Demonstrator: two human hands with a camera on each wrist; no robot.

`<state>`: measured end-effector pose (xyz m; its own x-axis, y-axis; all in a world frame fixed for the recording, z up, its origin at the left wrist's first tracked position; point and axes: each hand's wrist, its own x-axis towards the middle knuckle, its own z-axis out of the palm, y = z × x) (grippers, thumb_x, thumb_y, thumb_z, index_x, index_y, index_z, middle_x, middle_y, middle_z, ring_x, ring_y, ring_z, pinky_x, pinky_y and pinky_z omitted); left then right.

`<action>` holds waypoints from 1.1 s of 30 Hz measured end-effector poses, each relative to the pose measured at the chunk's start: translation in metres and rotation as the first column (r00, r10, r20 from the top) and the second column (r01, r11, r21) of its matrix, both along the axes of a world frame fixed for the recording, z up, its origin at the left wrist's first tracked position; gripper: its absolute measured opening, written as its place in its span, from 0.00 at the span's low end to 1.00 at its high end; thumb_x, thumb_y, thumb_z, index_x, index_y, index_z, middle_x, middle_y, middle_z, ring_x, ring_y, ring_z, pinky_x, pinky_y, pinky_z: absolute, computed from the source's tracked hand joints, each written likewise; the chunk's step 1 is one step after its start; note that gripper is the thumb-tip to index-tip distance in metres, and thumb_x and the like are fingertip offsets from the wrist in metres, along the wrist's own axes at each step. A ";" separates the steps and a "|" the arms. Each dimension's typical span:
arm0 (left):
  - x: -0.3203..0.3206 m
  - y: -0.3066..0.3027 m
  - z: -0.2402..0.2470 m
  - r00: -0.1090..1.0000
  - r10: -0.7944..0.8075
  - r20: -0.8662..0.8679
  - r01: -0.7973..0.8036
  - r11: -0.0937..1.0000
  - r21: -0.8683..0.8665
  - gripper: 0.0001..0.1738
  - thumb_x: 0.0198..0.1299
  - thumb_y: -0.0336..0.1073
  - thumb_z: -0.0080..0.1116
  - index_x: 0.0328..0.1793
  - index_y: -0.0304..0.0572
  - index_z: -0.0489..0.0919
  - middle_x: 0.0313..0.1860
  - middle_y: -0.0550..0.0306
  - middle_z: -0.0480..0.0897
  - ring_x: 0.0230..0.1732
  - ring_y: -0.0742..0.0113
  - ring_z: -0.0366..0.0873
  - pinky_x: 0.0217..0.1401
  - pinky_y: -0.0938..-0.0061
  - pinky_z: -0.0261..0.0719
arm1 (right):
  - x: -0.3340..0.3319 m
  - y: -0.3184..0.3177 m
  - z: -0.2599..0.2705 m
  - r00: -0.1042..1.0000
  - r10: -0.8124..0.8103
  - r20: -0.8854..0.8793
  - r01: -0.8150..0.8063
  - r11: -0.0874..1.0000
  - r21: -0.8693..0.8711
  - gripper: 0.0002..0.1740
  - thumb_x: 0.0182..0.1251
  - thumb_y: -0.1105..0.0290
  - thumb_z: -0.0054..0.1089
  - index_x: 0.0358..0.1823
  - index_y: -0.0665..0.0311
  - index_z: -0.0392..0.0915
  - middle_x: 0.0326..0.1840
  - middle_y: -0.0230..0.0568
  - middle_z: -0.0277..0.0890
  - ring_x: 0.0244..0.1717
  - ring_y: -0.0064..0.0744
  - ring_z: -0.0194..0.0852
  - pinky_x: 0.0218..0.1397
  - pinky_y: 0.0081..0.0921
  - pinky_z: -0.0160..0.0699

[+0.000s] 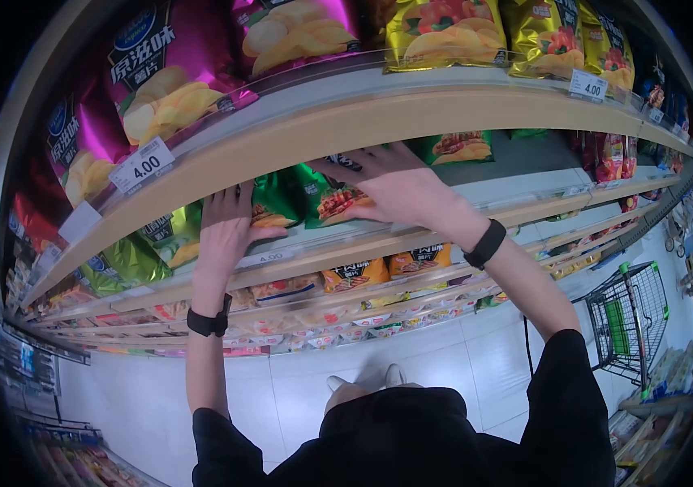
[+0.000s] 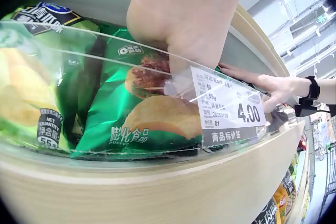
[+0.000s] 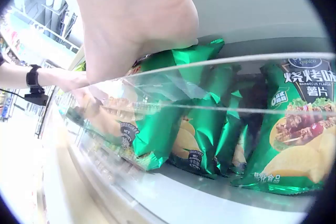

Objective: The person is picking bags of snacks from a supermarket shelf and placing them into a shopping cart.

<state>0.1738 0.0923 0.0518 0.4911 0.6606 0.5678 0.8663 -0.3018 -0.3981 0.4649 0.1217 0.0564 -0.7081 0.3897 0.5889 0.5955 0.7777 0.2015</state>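
Observation:
Both hands reach into a shelf of green barbecue-flavour potato chip bags behind a clear front guard. My left hand (image 1: 225, 227) lies over the left green bag (image 2: 105, 92), its fingers pointing inward and its thumb out to the right against the bag's front. To its right, my right hand (image 1: 395, 187) grips another green chip bag (image 1: 326, 195), the fingers over its top and the thumb at its lower front. In the right wrist view this bag (image 3: 157, 129) leans beside several others. The fingertips are partly hidden by bags and shelf.
A wooden shelf edge (image 1: 322, 126) overhangs the hands, with purple bags (image 1: 168, 73) and yellow bags (image 1: 444, 36) above. Light green bags (image 1: 127, 264) stand to the left. Another barbecue bag (image 3: 299, 134) sits on the right. A shopping cart (image 1: 626, 321) is behind at right.

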 end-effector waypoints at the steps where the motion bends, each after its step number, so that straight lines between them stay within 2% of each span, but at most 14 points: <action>1: -0.001 0.001 -0.001 1.000 0.001 0.009 -0.001 1.000 0.000 0.56 0.38 0.71 0.65 0.66 0.32 0.68 0.57 0.40 0.75 0.61 0.45 0.71 0.64 0.55 0.68 | -0.001 0.004 -0.001 1.000 -0.001 -0.007 0.001 1.000 0.001 0.46 0.55 0.43 0.65 0.76 0.44 0.58 0.74 0.39 0.57 0.77 0.42 0.49 0.76 0.49 0.50; 9: 0.006 0.005 -0.003 0.998 -0.030 0.053 0.030 1.000 0.000 0.58 0.38 0.70 0.66 0.67 0.31 0.67 0.60 0.38 0.72 0.63 0.42 0.69 0.67 0.53 0.66 | -0.010 0.018 -0.009 0.999 -0.033 0.009 0.031 0.988 0.153 0.50 0.50 0.35 0.62 0.75 0.44 0.59 0.72 0.39 0.58 0.77 0.40 0.49 0.76 0.49 0.49; 13: 0.018 0.000 0.001 0.995 -0.052 0.080 0.055 0.998 -0.033 0.58 0.43 0.67 0.66 0.72 0.31 0.62 0.65 0.36 0.69 0.68 0.40 0.64 0.71 0.51 0.62 | -0.012 0.015 -0.010 0.999 -0.051 0.019 0.046 0.981 0.189 0.50 0.49 0.33 0.61 0.75 0.43 0.60 0.73 0.38 0.59 0.77 0.39 0.48 0.76 0.49 0.48; 15: 0.040 -0.004 0.001 0.993 -0.077 0.086 0.081 0.995 -0.053 0.58 0.47 0.64 0.66 0.75 0.30 0.58 0.68 0.34 0.66 0.71 0.38 0.60 0.74 0.49 0.57 | -0.012 0.015 -0.009 0.999 -0.047 0.027 0.041 0.976 0.212 0.48 0.53 0.36 0.59 0.75 0.47 0.60 0.73 0.39 0.58 0.78 0.40 0.47 0.77 0.50 0.47; 18: 0.070 -0.002 0.004 0.979 -0.191 0.064 0.191 0.982 0.015 0.51 0.52 0.63 0.62 0.74 0.36 0.62 0.67 0.38 0.68 0.70 0.45 0.64 0.73 0.53 0.59 | -0.012 0.015 -0.009 0.999 0.002 0.033 -0.007 0.990 0.143 0.42 0.62 0.43 0.57 0.74 0.54 0.60 0.72 0.46 0.59 0.77 0.43 0.48 0.76 0.50 0.50; 19: 0.076 -0.001 0.005 0.979 -0.197 0.060 0.196 0.980 0.014 0.49 0.53 0.62 0.62 0.73 0.33 0.63 0.66 0.38 0.70 0.69 0.47 0.65 0.73 0.54 0.59 | -0.012 0.014 -0.010 0.999 0.024 0.031 -0.027 0.994 0.103 0.39 0.65 0.46 0.56 0.74 0.56 0.60 0.72 0.48 0.59 0.76 0.45 0.50 0.76 0.50 0.51; 22: 0.082 0.008 0.006 0.985 -0.150 0.088 0.155 0.986 -0.057 0.49 0.52 0.62 0.63 0.70 0.30 0.65 0.65 0.38 0.71 0.68 0.47 0.66 0.73 0.54 0.60 | -0.005 0.008 -0.011 0.980 0.099 -0.174 -0.105 0.994 -0.029 0.34 0.70 0.52 0.52 0.72 0.61 0.60 0.71 0.52 0.60 0.75 0.48 0.51 0.77 0.49 0.49; 23: 0.082 0.009 0.006 0.986 -0.148 0.079 0.152 0.988 -0.040 0.50 0.52 0.62 0.63 0.70 0.30 0.65 0.64 0.38 0.71 0.68 0.46 0.66 0.73 0.54 0.60 | 0.001 0.005 -0.011 0.984 0.061 -0.170 -0.071 0.996 -0.049 0.35 0.72 0.51 0.50 0.75 0.59 0.57 0.73 0.53 0.58 0.76 0.49 0.50 0.79 0.47 0.45; 26: 0.081 0.012 0.004 0.988 -0.141 0.055 0.141 0.990 0.007 0.51 0.50 0.64 0.63 0.69 0.28 0.65 0.64 0.37 0.71 0.68 0.45 0.66 0.73 0.53 0.60 | 0.015 -0.006 -0.014 0.989 -0.096 -0.111 0.101 0.994 0.046 0.37 0.73 0.47 0.44 0.78 0.58 0.52 0.76 0.52 0.54 0.80 0.44 0.44 0.82 0.49 0.35; 30: 0.086 0.012 -0.001 0.989 -0.133 0.070 0.130 0.991 0.036 0.52 0.51 0.65 0.62 0.70 0.28 0.64 0.66 0.37 0.69 0.70 0.42 0.63 0.74 0.51 0.58 | 0.017 0.000 -0.025 0.984 -0.113 -0.139 0.122 0.991 0.054 0.38 0.72 0.46 0.44 0.78 0.57 0.52 0.77 0.53 0.53 0.81 0.44 0.41 0.82 0.50 0.34; 32: 0.089 0.009 -0.001 0.987 -0.127 0.096 0.126 0.992 0.015 0.51 0.55 0.61 0.62 0.73 0.29 0.61 0.68 0.36 0.67 0.71 0.42 0.61 0.76 0.50 0.56 | 0.012 -0.003 -0.027 0.977 -0.120 -0.175 0.130 0.990 0.048 0.38 0.72 0.46 0.45 0.77 0.57 0.53 0.77 0.53 0.52 0.81 0.45 0.40 0.81 0.51 0.33; 33: 0.091 0.006 0.000 0.988 -0.116 0.100 0.117 0.993 0.001 0.50 0.56 0.60 0.61 0.74 0.29 0.60 0.69 0.36 0.66 0.72 0.41 0.60 0.76 0.50 0.55 | 0.012 -0.007 -0.027 0.975 -0.103 -0.199 0.113 0.993 0.040 0.37 0.72 0.48 0.47 0.75 0.62 0.57 0.77 0.55 0.51 0.80 0.48 0.43 0.80 0.50 0.38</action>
